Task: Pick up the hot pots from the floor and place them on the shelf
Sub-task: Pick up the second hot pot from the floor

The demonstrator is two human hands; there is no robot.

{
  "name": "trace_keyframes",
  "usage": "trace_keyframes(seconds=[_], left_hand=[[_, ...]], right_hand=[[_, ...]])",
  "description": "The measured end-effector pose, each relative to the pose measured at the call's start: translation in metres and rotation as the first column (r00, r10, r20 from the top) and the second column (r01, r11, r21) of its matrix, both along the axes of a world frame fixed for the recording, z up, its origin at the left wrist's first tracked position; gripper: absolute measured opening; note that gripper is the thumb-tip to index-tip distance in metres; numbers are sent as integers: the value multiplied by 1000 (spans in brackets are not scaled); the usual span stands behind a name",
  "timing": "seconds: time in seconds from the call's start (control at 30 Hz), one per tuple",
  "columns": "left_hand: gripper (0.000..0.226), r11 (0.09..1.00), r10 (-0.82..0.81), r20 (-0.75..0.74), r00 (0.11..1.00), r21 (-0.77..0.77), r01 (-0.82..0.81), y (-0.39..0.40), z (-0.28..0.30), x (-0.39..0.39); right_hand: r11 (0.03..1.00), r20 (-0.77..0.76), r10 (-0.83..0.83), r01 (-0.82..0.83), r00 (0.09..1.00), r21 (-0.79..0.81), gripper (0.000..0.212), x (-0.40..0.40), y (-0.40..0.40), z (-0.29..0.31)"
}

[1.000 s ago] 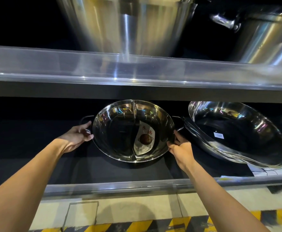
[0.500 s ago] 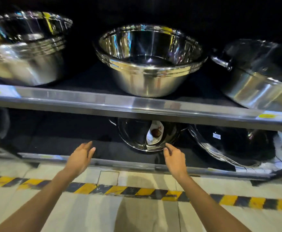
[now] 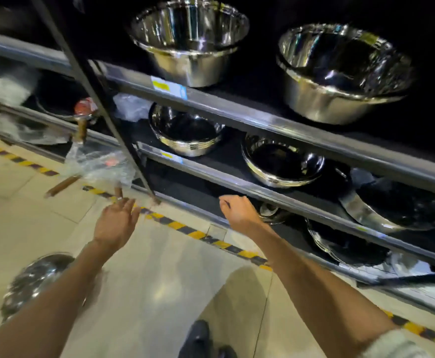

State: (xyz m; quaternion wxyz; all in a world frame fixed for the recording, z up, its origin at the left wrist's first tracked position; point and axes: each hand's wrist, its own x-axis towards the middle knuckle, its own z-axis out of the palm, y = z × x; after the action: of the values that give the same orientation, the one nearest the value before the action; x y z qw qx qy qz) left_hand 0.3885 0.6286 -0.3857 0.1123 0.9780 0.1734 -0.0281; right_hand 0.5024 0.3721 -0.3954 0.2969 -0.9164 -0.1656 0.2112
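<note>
- Left hand [image 3: 115, 223] hangs empty, fingers spread, over the floor [image 3: 159, 280].
- Right hand [image 3: 239, 211] is empty, loosely curled, before the lowest shelf [image 3: 301, 206].
- One hot pot [image 3: 273, 214] sits on that shelf just beyond the right hand; another pot [image 3: 34, 281] lies on the floor below the left forearm.

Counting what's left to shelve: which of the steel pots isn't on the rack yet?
The steel pot at lower left, beneath the left forearm, sits on the floor tiles; all the others rest on the rack's shelves.

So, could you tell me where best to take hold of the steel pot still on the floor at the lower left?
Probably by opposite sides of its rim, from above with both hands. The pot shows a wide, round outline; blur and the left forearm hide any handles. Both the left hand and right hand are empty.
</note>
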Motion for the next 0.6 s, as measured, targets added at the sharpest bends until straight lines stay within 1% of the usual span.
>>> trace_keyframes(seconds=[0.07, 0.13, 0.23, 0.33, 0.43, 0.53, 0.6], left_hand=[[37, 997, 75, 30, 997, 10, -75, 12, 37, -37], [37, 982, 187, 15, 982, 19, -187, 21, 65, -77], [39, 943, 332, 27, 943, -12, -332, 31, 94, -139], [41, 889, 457, 10, 889, -31, -457, 34, 115, -202], [40, 802, 594, -3, 804, -70, -593, 33, 129, -268], [39, 709, 701, 6, 713, -107, -697, 31, 135, -333], [42, 633, 769, -29, 639, -106, -767, 31, 137, -370]], right_hand=[[997, 30, 71, -70, 997, -29, 30, -11, 16, 40], [989, 64, 144, -142, 987, -40, 32, -26, 33, 73], [966, 104, 256, -252, 961, -53, 36, -53, 60, 116], [933, 132, 359, -358, 924, -33, 32, -82, 90, 145], [880, 150, 475, -473, 867, -47, 26, -115, 125, 165], [796, 150, 604, -601, 783, -70, 26, -149, 166, 172], [748, 152, 662, -659, 734, -76, 28, -172, 193, 170]])
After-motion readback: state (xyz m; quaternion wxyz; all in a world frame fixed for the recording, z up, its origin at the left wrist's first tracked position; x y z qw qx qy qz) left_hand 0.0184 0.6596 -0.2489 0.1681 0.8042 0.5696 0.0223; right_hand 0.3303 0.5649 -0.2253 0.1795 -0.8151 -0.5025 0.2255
